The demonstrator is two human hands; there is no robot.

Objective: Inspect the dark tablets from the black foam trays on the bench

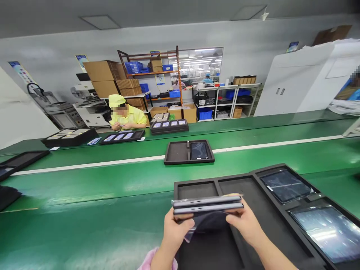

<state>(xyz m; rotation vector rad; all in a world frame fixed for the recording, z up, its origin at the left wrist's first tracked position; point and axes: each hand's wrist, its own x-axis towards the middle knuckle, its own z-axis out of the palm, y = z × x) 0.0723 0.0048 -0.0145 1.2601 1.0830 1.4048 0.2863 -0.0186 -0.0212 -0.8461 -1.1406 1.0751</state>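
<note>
Two thin tablets (208, 203), stacked and seen edge-on, are held between my hands above a black foam tray. My left hand (176, 227) grips their left end, thumb on the near side. At the right end, my right hand (245, 221) is closed on the same pair. A loose flap of clear film (190, 234) hangs below the tablets near my left thumb. Beneath them lies the black tray (250, 195) with divided compartments. Beside it on the right, another black tray holds a dark tablet (287, 184) and a shiny film-covered tablet (329, 230).
A smaller black tray (177, 152) with one tablet (199, 150) sits on the green conveyor (112, 183) ahead. Across it, a person in yellow (128, 114) works beside trays of cards (122, 137). Stacked trays (169, 126) stand nearby; a black tray (24, 160) lies far left.
</note>
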